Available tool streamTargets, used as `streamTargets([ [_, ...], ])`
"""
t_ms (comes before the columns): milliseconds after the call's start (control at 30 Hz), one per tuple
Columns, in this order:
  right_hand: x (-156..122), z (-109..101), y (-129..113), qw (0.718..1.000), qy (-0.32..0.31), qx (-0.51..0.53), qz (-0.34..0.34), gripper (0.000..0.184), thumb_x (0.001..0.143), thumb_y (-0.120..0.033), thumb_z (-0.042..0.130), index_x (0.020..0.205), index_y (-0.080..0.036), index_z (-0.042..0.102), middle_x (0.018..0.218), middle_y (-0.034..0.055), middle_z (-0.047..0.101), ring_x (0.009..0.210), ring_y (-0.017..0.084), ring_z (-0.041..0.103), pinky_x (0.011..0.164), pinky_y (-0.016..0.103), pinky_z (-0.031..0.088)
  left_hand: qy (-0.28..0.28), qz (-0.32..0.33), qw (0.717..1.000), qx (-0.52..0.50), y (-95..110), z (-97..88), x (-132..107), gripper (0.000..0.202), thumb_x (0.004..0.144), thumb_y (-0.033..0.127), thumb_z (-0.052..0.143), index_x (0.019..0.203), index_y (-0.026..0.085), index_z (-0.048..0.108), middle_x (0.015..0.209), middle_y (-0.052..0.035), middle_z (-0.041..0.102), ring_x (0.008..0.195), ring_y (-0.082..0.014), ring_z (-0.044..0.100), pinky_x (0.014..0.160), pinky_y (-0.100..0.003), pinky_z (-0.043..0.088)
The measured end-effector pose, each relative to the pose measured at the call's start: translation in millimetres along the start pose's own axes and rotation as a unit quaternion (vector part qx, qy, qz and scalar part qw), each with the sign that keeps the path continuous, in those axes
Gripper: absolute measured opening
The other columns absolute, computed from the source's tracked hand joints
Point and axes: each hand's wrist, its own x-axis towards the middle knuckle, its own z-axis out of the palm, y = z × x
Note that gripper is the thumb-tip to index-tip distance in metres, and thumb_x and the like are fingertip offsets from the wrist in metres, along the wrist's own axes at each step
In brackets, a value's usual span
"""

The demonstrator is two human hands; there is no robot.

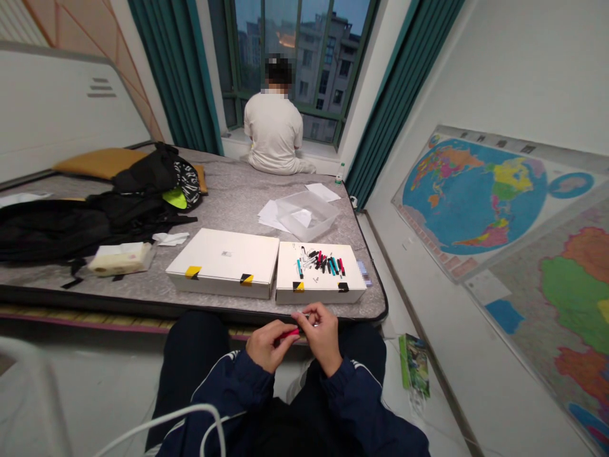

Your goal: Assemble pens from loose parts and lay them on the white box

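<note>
Both my hands meet over my lap, just in front of the mattress edge. My left hand (265,343) is closed round a red pen (288,332), which points right toward my right hand (321,331). My right hand pinches the pen's other end with thumb and fingertips. Beyond my hands, a white box (314,284) on the mattress carries several loose pens and caps (321,263) in red, teal and black. A second, larger white box (223,263) lies to its left.
A clear plastic tub (307,214) and white papers (323,191) lie further back. Black bags and clothes (95,216) and a tissue pack (121,258) fill the mattress's left side. Another person (275,130) sits at the window, facing away. World maps (480,200) lean on the right wall.
</note>
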Motion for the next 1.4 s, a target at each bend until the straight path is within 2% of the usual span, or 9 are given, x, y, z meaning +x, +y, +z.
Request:
streamTargets([
  [167, -5, 5, 2, 0.999, -0.015, -0.038, -0.004, 0.030, 0.083, -0.043, 0.066, 0.069, -0.018, 0.057, 0.046, -0.0098, 0.033, 0.042, 0.008, 0.033, 0.048, 0.022, 0.027, 0.000, 0.019, 1.000, 0.006, 1, 1.9, -2, 0.014, 0.085, 0.023, 0.065, 0.094, 0.020, 0.075, 0.078, -0.0044, 0.070, 0.066, -0.0140, 0.064, 0.061, -0.022, 0.049],
  [267, -8, 0, -2, 0.999, -0.050, -0.014, 0.001, 0.026, 0.088, -0.040, 0.060, 0.074, -0.018, 0.058, 0.050, -0.0068, 0.044, 0.046, 0.010, 0.043, 0.050, 0.021, 0.033, -0.009, 0.015, 1.000, 0.018, 2, -2.0, 0, 0.015, 0.085, 0.022, 0.064, 0.096, 0.020, 0.075, 0.080, -0.0049, 0.070, 0.068, -0.0142, 0.065, 0.062, -0.022, 0.049],
  [367, -9, -15, -7, 0.993, -0.114, 0.021, -0.002, 0.018, 0.090, -0.036, 0.057, 0.090, -0.018, 0.060, 0.070, 0.0003, 0.062, 0.058, 0.013, 0.057, 0.053, 0.021, 0.040, 0.010, 0.003, 1.000, 0.014, 0, -9.0, 2, 0.017, 0.085, 0.024, 0.065, 0.098, 0.018, 0.075, 0.080, -0.0053, 0.070, 0.067, -0.0140, 0.065, 0.061, -0.022, 0.049],
  [500, -11, -37, -10, 0.985, -0.167, 0.007, -0.044, 0.014, 0.089, -0.027, 0.058, 0.098, -0.018, 0.064, 0.093, 0.0056, 0.068, 0.079, 0.017, 0.064, 0.065, 0.023, 0.046, 0.001, 0.007, 1.000, -0.008, -7, -14.9, 3, 0.017, 0.085, 0.025, 0.067, 0.097, 0.017, 0.075, 0.078, -0.0053, 0.070, 0.065, -0.0133, 0.065, 0.059, -0.021, 0.048],
  [833, -23, -44, -1, 0.980, -0.159, -0.105, -0.047, 0.037, 0.096, -0.033, 0.048, 0.063, -0.017, 0.057, 0.060, -0.0005, 0.056, 0.059, 0.013, 0.053, 0.059, 0.024, 0.035, -0.045, 0.041, 0.998, -0.013, -8, -9.1, -4, 0.019, 0.087, 0.025, 0.064, 0.101, 0.018, 0.074, 0.081, -0.0065, 0.071, 0.070, -0.0151, 0.067, 0.063, -0.022, 0.051],
  [1033, -26, -52, -8, 0.982, -0.174, -0.040, -0.068, 0.016, 0.089, -0.026, 0.060, 0.102, -0.019, 0.065, 0.089, 0.0043, 0.066, 0.078, 0.016, 0.060, 0.067, 0.023, 0.043, -0.059, 0.040, 0.997, -0.005, -5, -9.8, -5, 0.019, 0.087, 0.024, 0.063, 0.102, 0.018, 0.074, 0.082, -0.0065, 0.071, 0.071, -0.0153, 0.067, 0.063, -0.022, 0.052],
  [1200, -27, -54, -7, 0.981, -0.164, -0.060, -0.078, 0.013, 0.092, -0.025, 0.056, 0.087, -0.018, 0.066, 0.082, 0.0036, 0.065, 0.077, 0.016, 0.060, 0.067, 0.024, 0.041, -0.060, 0.042, 0.997, -0.009, -4, -7.7, -6, 0.020, 0.087, 0.024, 0.062, 0.103, 0.018, 0.073, 0.083, -0.0070, 0.071, 0.073, -0.0154, 0.068, 0.065, -0.023, 0.052],
  [1333, -28, -51, -4, 0.980, -0.158, -0.101, -0.069, 0.032, 0.095, -0.031, 0.051, 0.068, -0.017, 0.060, 0.066, 0.0007, 0.058, 0.065, 0.014, 0.055, 0.061, 0.025, 0.036, -0.065, 0.048, 0.997, -0.007, -2, -7.4, -6, 0.020, 0.088, 0.026, 0.062, 0.103, 0.020, 0.073, 0.082, -0.0064, 0.071, 0.072, -0.0154, 0.067, 0.063, -0.022, 0.052],
  [1400, -29, -50, -4, 0.981, -0.159, -0.093, -0.064, 0.027, 0.094, -0.032, 0.052, 0.074, -0.017, 0.062, 0.068, 0.0008, 0.059, 0.065, 0.014, 0.055, 0.061, 0.025, 0.036, -0.064, 0.050, 0.997, -0.007, -2, -8.5, -6, 0.020, 0.088, 0.025, 0.062, 0.103, 0.019, 0.073, 0.082, -0.0066, 0.071, 0.072, -0.0156, 0.067, 0.063, -0.022, 0.052],
])
